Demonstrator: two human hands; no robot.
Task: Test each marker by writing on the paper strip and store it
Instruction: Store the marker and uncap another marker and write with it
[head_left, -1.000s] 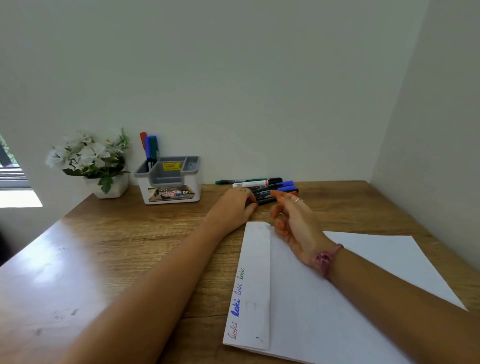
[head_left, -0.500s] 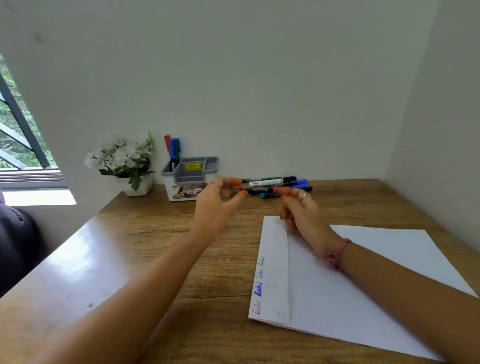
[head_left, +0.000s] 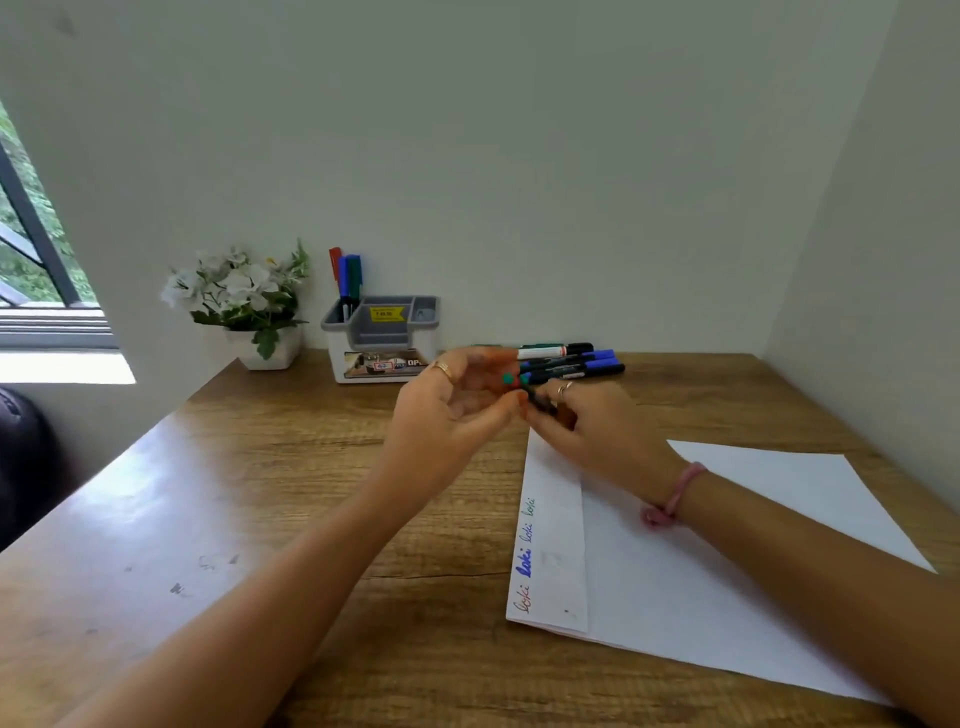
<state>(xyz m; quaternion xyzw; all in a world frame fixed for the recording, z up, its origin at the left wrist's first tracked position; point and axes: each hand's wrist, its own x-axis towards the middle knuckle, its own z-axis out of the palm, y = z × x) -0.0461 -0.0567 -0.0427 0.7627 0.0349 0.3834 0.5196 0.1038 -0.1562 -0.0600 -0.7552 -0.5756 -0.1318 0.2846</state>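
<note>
Both hands meet above the far end of the paper strip (head_left: 553, 551), which lies folded along the left edge of a white sheet (head_left: 727, 597) and bears several handwritten words. My left hand (head_left: 452, 410) pinches the green cap end of a dark marker (head_left: 537, 397). My right hand (head_left: 597, 426) grips that marker's barrel. Behind the hands, several markers (head_left: 571, 361) lie in a pile on the table. Three markers (head_left: 347, 273), red, blue and green, stand in the grey and white holder (head_left: 384, 338).
A white pot of white flowers (head_left: 244, 301) stands left of the holder by the wall. A window (head_left: 31, 249) is at the far left. The wooden table (head_left: 234, 519) meets walls at the back and right.
My left hand has lifted a marker from the pile and brought it toward me. My right hand has closed on its barrel. The camera has turned left.
</note>
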